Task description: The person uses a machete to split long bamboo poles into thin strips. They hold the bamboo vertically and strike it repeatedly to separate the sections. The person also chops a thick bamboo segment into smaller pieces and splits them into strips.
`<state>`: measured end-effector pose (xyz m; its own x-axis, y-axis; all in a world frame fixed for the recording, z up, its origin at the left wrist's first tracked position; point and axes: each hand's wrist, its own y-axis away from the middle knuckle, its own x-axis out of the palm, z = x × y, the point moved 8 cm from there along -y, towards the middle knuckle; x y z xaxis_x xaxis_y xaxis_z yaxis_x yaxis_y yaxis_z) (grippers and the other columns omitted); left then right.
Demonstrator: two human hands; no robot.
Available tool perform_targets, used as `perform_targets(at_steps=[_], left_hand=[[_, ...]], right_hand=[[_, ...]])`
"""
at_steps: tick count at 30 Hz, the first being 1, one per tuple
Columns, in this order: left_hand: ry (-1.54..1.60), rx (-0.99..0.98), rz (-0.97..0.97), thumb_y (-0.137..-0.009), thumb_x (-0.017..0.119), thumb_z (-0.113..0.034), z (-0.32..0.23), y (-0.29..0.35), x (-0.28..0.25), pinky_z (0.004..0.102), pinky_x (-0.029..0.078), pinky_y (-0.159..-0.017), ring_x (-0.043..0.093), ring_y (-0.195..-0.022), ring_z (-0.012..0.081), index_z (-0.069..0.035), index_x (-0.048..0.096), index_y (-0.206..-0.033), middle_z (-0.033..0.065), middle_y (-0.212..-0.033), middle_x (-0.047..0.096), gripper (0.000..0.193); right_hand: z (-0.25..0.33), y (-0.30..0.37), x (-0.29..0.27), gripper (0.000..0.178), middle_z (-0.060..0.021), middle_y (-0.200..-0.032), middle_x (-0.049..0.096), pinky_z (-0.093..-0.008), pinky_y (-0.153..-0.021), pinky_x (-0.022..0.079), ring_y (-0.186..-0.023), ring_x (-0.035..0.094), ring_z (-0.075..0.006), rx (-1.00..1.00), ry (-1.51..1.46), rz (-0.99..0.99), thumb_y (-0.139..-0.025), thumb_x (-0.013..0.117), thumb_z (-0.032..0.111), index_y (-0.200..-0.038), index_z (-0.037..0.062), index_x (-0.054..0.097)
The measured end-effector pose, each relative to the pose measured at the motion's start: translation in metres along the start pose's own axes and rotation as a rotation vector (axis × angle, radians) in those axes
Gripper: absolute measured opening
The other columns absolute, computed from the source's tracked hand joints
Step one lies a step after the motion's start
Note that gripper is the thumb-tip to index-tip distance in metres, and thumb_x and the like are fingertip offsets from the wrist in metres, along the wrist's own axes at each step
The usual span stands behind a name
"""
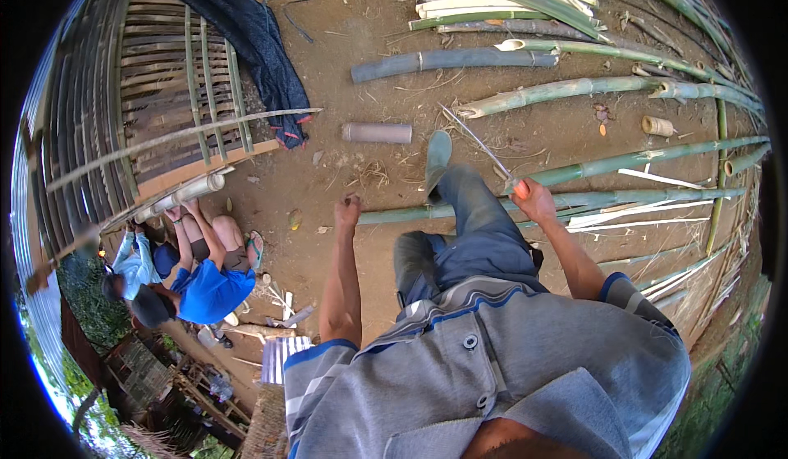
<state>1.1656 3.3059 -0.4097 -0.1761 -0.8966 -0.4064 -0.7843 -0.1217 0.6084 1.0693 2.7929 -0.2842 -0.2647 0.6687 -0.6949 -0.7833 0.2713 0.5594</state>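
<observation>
Upper left of the frame: slatted bamboo frame [194, 73], a dark cloth [238, 28] draped along its right side. Below it, left of the frame, a co-worker in a blue shirt [215, 295] sits low, hands up at a pale pole [193, 190] on the frame's lower edge; a second person in light blue [137, 264] close by, farther left. Left of centre, the wearer's left hand [348, 210] hangs just beside the left end of a green bamboo pole [402, 214]; fingers look curled, nothing seen in them, but cannot tell if they are closed on anything or touch the pole. The pole lies on bare earth, running from centre to the right side of the frame, partly hidden by the wearer's leg. Above the left hand, a short dark bamboo section [377, 133] on the ground. Centre: one boot [439, 159] forward. Right of centre, the right hand [538, 202] grips the orange handle of a machete [476, 139], blade angled toward upper left, well apart from the left hand. Farther right: pale split strips [640, 215] among more green poles. Step in hand, by my reading: cutting or splitting bamboo, with no cut under way at this instant. Next move probably calls for a steadied pole, firm footing and left fingers clear of the blade
</observation>
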Motion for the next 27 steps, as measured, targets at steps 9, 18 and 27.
perform_targets(at_steps=[9,18,27], left_hand=[[-0.928,0.27,-0.019,-0.078,0.063,-0.021,-0.119,-0.189,0.041,0.0396,0.05,-0.069,0.063,-0.078,0.0321,-0.002,0.053,-0.107,0.0171,-0.088,0.064,0.036],[-1.123,0.781,0.246,-0.07,0.071,-0.026,-0.206,-0.378,0.277,0.0452,0.039,-0.087,0.046,-0.106,0.0319,-0.009,0.039,-0.123,0.0156,-0.115,0.049,0.064],[-1.408,0.731,0.297,-0.062,0.079,-0.029,-0.14,-0.522,0.366,0.0493,0.031,-0.101,0.034,-0.127,0.0319,-0.013,0.028,-0.135,0.0146,-0.135,0.038,0.09]], right_hand=[[0.1,-0.058,0.046,0.016,-0.0042,-0.063,0.054,-0.0264,-0.04,0.042,-0.045,0.052,-0.0113,0.519,-1.069,0.362,-0.076,0.065,0.014,-0.082,0.0039,0.054],[0.074,-0.065,0.157,0.014,-0.0056,-0.068,0.055,-0.0281,-0.048,0.049,-0.053,0.056,-0.0136,0.435,-1.577,0.322,-0.079,0.057,0.007,-0.091,0.0012,0.052],[0.096,-0.069,0.197,0.018,-0.0071,-0.073,0.057,-0.0273,-0.054,0.051,-0.058,0.06,-0.0137,0.597,-1.649,0.068,-0.079,0.057,0.004,-0.094,-0.0009,0.049]])
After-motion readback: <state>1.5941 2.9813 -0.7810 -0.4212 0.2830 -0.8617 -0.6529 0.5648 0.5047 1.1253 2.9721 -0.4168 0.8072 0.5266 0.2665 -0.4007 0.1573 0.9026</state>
